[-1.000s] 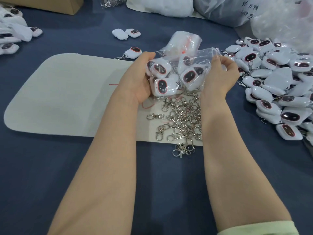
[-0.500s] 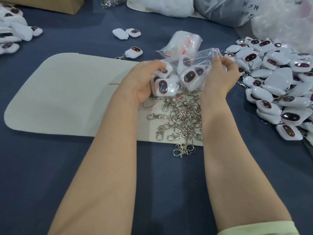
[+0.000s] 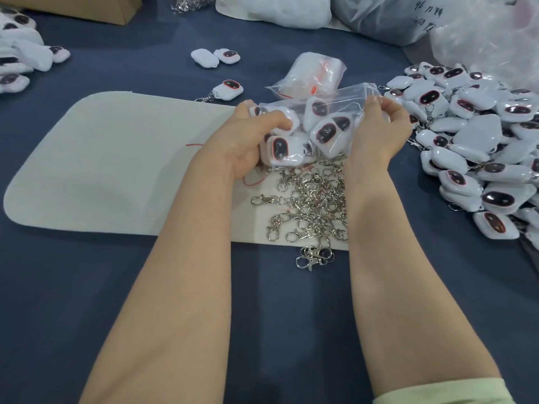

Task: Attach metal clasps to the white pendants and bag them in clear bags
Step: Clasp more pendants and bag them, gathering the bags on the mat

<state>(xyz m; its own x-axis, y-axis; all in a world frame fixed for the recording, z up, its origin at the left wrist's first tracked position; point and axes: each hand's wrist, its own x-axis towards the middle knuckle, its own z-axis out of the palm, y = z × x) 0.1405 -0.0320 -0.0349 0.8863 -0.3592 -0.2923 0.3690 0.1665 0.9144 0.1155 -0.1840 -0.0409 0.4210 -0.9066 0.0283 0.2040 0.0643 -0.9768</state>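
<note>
A clear bag (image 3: 347, 97) filled with several white pendants (image 3: 328, 134) with dark oval faces hangs between my hands above the beige mat (image 3: 116, 164). My left hand (image 3: 242, 141) grips the bag's left side, fingers curled over the pendants inside. My right hand (image 3: 379, 132) pinches the bag's right edge near its top. A heap of metal clasps (image 3: 309, 205) lies on the mat just below the bag. A big pile of loose pendants (image 3: 481, 147) covers the table on the right.
A stack of empty clear bags (image 3: 315, 74) lies behind the held bag. One pendant with a clasp (image 3: 227, 90) and two more pendants (image 3: 215, 56) lie farther back. More pendants (image 3: 20, 62) lie far left; a cardboard box (image 3: 87, 7) and large plastic sacks (image 3: 408, 16) stand at the back.
My left hand has turned over the bag, its fingers now curling down on top of the pendants. The bag has sunk slightly. My right hand has kept its pinch.
</note>
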